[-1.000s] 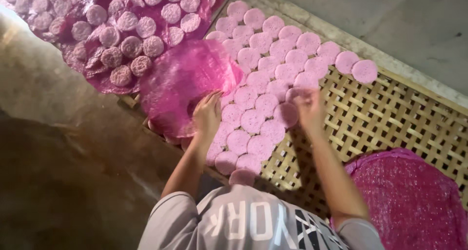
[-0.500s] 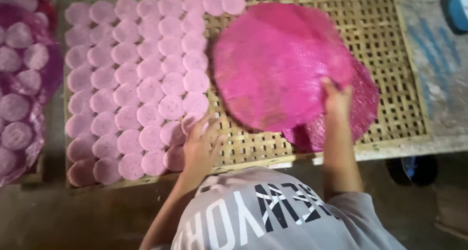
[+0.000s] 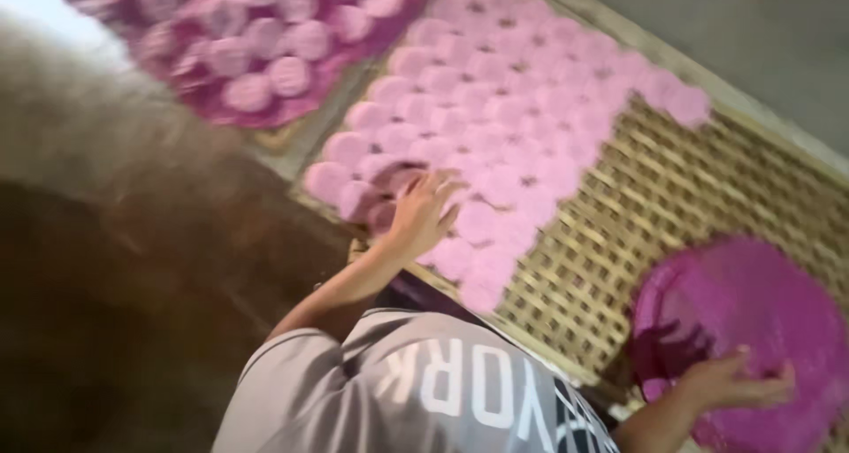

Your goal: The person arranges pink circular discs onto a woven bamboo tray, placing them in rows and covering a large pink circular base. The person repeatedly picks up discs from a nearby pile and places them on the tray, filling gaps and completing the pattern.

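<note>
Rows of pale pink round discs (image 3: 522,117) lie edge to edge on a woven bamboo rack (image 3: 654,205). My left hand (image 3: 423,213) rests with fingers spread on the discs at the near left corner of the rack, beside a darker pink disc (image 3: 396,181). My right hand (image 3: 732,382) lies on a stack of large magenta round sheets (image 3: 752,320) at the rack's right end, its fingers curled on the top sheet's near edge. The picture is blurred by motion.
A second rack at the upper left carries magenta sheets covered with more pink discs (image 3: 256,55). Dark ground (image 3: 115,312) runs along the left. A grey concrete surface (image 3: 752,20) lies beyond the rack's far edge.
The view has swung. My right hand has brought the magenta sheet down to the rack's right end. My left hand has shifted to the discs at the near left corner.
</note>
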